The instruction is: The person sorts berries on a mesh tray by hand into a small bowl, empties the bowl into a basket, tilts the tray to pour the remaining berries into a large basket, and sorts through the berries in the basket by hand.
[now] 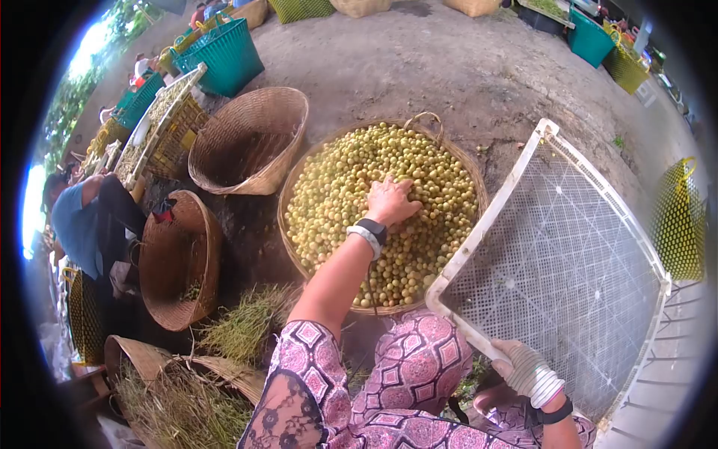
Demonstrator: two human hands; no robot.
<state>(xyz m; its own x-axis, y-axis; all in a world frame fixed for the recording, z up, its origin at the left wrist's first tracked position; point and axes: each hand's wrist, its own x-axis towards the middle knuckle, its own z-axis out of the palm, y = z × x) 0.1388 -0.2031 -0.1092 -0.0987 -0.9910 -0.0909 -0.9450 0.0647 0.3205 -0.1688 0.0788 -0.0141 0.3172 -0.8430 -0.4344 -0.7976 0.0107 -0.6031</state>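
Note:
My left hand [393, 200] rests with spread fingers on a heap of small round yellow-green fruits [336, 179]. The fingertips press a little way in among them. These fruits fill a wide round woven basket [482, 179] in front of my knees, its loop handle standing up at the far side. On the right, a large white plastic mesh tray [561, 224] stands tilted beside the basket. My right hand [527, 370], in a striped glove, grips the tray's near rim. Some of its fingers are hidden behind that rim.
To the left stand two woven baskets [250, 138] [179, 262]. Cut stalks [247, 325] lie near them, and more fill a basket [179, 396] at lower left. A person in a blue shirt [78, 228] sits at far left. Teal baskets [224, 56] stand farther back.

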